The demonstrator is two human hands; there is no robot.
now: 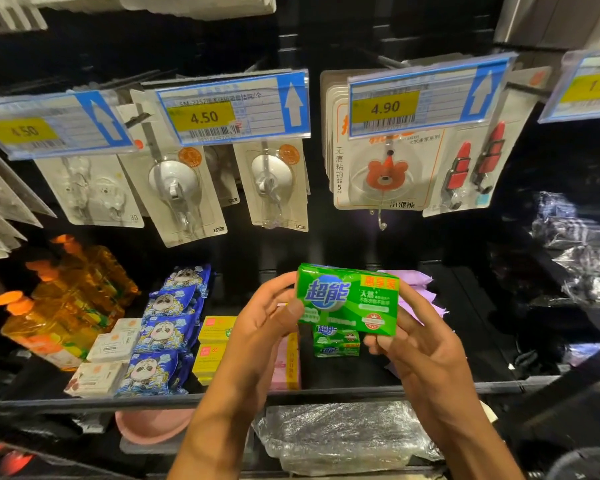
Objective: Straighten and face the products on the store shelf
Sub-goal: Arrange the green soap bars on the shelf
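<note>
The soap pack is held up in the air in front of the shelf, just above the green soaps of the same kind, its printed face turned to the viewer and slightly tilted. It looks like a stiff, blocky multi-bar bundle in glossy film: probably fairly heavy for its size, sturdy rather than fragile, and a bit slippery on the wrap. Holding it by the two short ends seems the safest grip, and that is how it is held now. The left hand pinches the left end with the thumb on the front. The right hand cups the lower right corner with fingers curled behind. Both grips are closed on the pack.

The front reads 超能 in blue on a white oval. The orange corner patch and the small white lines are too blurred to read surely.

To the right of the soaps lie purple packs. To the left stand a pink box, yellow boxes and blue panda packs.

Above hang hook cards. The price tags read 4.50 and 4.90, and the bear card carries 无痕粘钩 down its side.
</note>
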